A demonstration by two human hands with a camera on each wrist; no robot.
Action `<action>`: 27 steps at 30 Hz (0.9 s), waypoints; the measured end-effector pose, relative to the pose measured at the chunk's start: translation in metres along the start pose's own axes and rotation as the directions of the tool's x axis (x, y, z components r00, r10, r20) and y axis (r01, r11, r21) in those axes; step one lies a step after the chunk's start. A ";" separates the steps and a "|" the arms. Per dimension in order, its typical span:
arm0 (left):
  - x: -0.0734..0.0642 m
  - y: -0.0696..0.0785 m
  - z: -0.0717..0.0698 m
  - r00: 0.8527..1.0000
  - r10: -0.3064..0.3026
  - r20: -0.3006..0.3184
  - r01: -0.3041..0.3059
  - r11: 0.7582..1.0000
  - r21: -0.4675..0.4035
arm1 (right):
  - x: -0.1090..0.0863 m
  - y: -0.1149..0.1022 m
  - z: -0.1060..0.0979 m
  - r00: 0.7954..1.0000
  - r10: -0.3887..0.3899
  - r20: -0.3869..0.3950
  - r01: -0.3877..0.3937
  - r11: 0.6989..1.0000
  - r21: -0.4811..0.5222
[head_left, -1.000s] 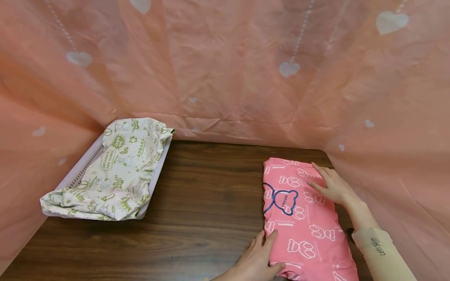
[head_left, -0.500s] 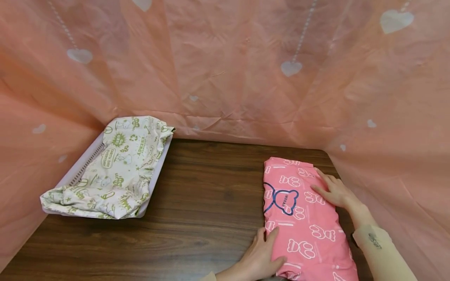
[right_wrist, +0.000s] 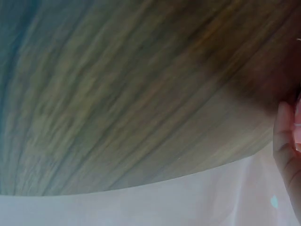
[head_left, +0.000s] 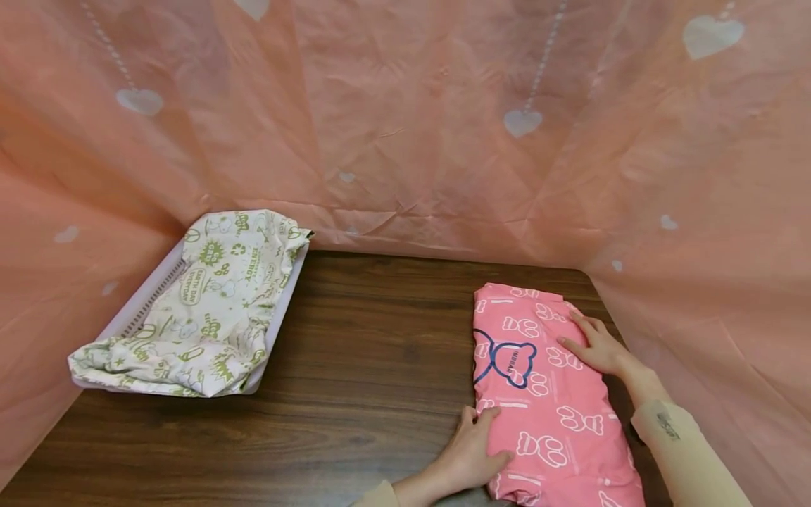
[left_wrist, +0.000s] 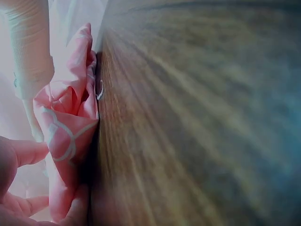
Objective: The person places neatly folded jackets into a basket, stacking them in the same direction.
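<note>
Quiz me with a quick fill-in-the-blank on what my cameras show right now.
1. In the head view, the tray stands to the ____ of the bear-print cloth.
2. The left hand and right hand both touch the bear-print cloth, whose background is ____.
3. The large bear outline on it is dark ____.
4. The white cloth in the tray carries ____ print.

Missing words: left; pink; blue; green.
</note>
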State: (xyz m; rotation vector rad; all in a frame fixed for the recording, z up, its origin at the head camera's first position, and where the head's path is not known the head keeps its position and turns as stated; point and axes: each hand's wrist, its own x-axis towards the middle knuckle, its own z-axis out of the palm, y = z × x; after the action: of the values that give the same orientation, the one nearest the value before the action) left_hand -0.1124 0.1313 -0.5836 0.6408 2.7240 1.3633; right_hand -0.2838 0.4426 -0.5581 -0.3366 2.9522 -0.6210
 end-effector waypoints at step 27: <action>0.013 -0.006 0.004 0.998 -0.054 0.038 0.060 0.978 -0.201 | 0.007 -0.013 0.007 0.997 0.078 0.016 -0.080 0.979 0.186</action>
State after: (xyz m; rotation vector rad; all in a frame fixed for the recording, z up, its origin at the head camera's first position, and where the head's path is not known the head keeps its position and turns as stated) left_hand -0.1259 0.1364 -0.5883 0.5596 2.5133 1.5740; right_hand -0.2868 0.4269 -0.5600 -0.2028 2.8524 -0.8751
